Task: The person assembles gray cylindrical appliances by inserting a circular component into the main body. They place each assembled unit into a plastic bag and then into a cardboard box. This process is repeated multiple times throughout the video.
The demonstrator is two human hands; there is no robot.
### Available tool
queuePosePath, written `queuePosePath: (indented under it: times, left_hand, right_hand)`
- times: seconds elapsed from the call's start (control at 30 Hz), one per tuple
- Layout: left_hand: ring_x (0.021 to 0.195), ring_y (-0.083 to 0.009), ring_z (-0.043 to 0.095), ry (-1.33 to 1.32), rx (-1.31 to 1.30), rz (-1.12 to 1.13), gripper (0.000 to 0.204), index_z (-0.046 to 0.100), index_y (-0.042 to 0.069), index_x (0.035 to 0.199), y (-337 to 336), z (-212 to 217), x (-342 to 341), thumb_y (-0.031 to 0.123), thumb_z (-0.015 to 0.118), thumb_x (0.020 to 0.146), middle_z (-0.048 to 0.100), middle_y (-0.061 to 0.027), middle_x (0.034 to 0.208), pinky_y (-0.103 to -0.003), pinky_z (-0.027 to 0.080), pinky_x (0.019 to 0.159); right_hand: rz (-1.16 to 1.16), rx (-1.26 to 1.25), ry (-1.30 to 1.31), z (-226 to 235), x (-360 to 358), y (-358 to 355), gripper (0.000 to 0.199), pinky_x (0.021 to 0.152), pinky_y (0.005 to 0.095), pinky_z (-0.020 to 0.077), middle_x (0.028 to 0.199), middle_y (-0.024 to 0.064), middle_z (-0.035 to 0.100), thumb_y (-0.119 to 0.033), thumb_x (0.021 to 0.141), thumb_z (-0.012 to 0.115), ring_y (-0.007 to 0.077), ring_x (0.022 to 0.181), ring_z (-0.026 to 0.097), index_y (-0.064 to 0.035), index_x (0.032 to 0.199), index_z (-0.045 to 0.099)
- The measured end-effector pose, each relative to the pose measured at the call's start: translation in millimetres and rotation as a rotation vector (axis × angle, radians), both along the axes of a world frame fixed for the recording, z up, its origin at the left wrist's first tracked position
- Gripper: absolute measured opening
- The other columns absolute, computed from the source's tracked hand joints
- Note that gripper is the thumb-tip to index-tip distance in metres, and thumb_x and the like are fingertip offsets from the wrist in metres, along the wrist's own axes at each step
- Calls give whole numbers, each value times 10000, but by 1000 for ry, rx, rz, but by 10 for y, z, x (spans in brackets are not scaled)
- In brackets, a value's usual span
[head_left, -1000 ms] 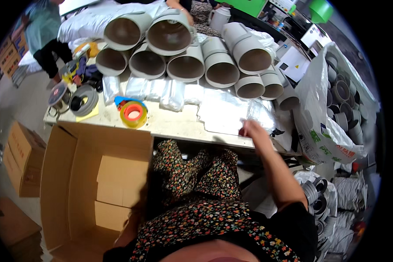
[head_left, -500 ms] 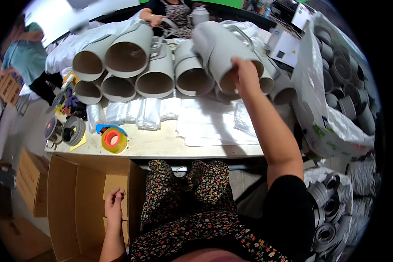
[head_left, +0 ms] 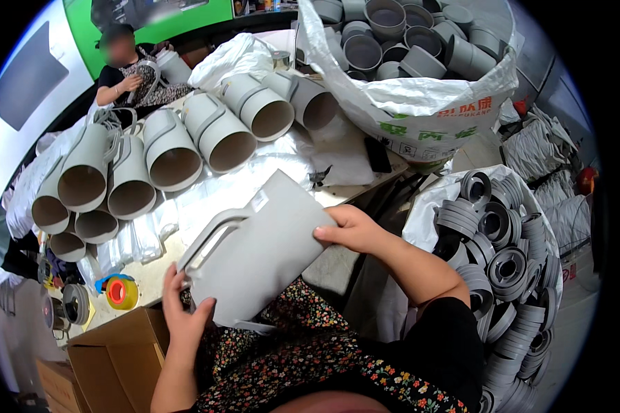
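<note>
A grey plastic thermos jug shell (head_left: 269, 248) with a long side handle is held tilted over my lap, between both hands. My left hand (head_left: 184, 303) grips its lower left end beside the handle, thumb on the near side. At the upper right end, my right hand (head_left: 351, 229) clasps the rim, with the thumb on the outer wall and the other fingers mostly hidden. Behind it, several like jug shells (head_left: 172, 155) lie on the table, their open ends toward me. Some at the left are stacked in two layers.
Clear plastic bags (head_left: 141, 234) and a yellow tape roll (head_left: 122, 292) lie on the table (head_left: 160, 272). An open carton (head_left: 117, 358) stands at lower left. Sacks hold grey cups (head_left: 386, 51) and grey rings (head_left: 506, 265) on the right. A co-worker (head_left: 134, 76) sits across the table.
The view has turned right. My right hand has brought a jug shell from the row to my lap. My left hand has come up from the carton and taken hold of it.
</note>
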State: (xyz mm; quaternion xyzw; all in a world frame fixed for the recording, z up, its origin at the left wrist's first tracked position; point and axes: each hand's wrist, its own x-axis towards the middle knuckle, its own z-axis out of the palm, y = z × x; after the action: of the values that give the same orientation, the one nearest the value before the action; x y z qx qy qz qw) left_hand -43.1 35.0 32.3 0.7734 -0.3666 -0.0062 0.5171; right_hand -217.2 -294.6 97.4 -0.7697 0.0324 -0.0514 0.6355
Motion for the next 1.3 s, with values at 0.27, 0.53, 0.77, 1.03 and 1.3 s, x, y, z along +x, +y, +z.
queuePosePath:
  times: [0.27,0.53,0.77,1.03,1.3]
  left_hand:
    - [968,-162,544,485,255,-198,553,485,-9,1202,11,445,54,61,706,700,578,-65,1052,-307,427,880]
    - [570,-109,526,840,-385,342,300,501,65,1087,1165,-55,433,238,593,860,545,-20,779,-205,416,446]
    - [803,-148,572,1097,-681,481,292,514,147,1105,1173,-987,475,319,577,878,541,-3,939,-275,502,624]
    - [700,-195,596,1240,-976,597,202,483,93,1022,971,-845,412,201,575,879,545,-64,865,-255,463,471]
    - [735,-161,507,1138,-845,168,238,531,46,1036,1011,-211,93,246,530,906,536,-71,890,-266,438,585]
  right_hand:
    - [451,-565,-179,300,426,259,283,749,353,463,909,106,635,-313,838,607,264,844,595,-69,980,615]
    - [-884,-1948,-134,1845,574,-2178,553,935,416,410,1241,144,508,-170,725,682,330,1149,472,-141,1240,486]
    - [-1178,-2017,430,1502,160,-3234,607,848,451,472,1257,116,483,-239,792,627,325,1095,533,-329,1335,372]
    - [-563,-1418,-543,981,28,-941,569,938,412,368,1231,160,488,-186,694,734,311,1138,469,-143,1224,529]
    - [-256,587,511,-1466,-360,1291,565,918,333,396,1232,102,490,-347,852,606,197,1149,439,-69,1304,414]
